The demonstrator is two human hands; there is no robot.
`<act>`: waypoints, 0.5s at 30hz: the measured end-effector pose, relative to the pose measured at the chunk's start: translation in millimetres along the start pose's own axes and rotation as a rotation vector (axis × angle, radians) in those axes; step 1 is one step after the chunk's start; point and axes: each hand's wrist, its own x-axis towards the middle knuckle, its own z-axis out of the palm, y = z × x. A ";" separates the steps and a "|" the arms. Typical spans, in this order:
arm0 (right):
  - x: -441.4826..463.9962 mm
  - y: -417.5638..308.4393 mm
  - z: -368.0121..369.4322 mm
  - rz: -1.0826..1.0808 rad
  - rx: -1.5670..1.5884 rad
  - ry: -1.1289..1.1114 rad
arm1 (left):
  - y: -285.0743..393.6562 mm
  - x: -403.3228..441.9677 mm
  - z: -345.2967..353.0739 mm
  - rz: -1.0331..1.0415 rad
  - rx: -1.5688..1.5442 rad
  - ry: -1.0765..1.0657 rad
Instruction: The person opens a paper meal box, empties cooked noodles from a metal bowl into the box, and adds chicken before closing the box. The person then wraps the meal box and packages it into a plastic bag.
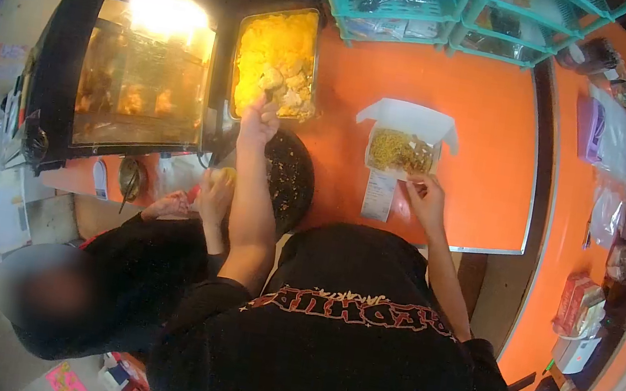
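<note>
My left hand (261, 121) reaches over the near end of a metal tray (318, 42) heaped with yellow food (271, 43) and paler chunks (288, 92). Its fingers are pinched together by the chunks; what they grip is too small to make out. On the orange counter stands an open white paper takeaway box (414, 117), its lid folded back. Yellowish-green food with browner bits (401, 150) fills it. My right hand (427, 200) pinches the box's near right corner. A printed receipt (378, 196) lies against the box's near side.
A lit glass display case (144, 81) stands left of the tray. Below the tray is a dark round pan (289, 184) with crumbs. A co-worker (147, 276) works close on my left, hands near the pan. Teal drawer racks (394, 4) line the back; packaging (606, 130) lies at right.
</note>
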 end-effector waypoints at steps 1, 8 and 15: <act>1.4 2.3 -2.8 0.001 -0.005 0.018 | 1.9 -9.0 10.7 0.008 0.016 -0.013; 3.2 32.5 -17.0 0.000 -0.136 0.223 | -47.7 -81.5 66.7 -0.111 0.177 -0.038; -2.2 81.6 -8.3 0.226 0.125 0.327 | -169.5 -81.7 81.9 -0.487 0.331 -0.122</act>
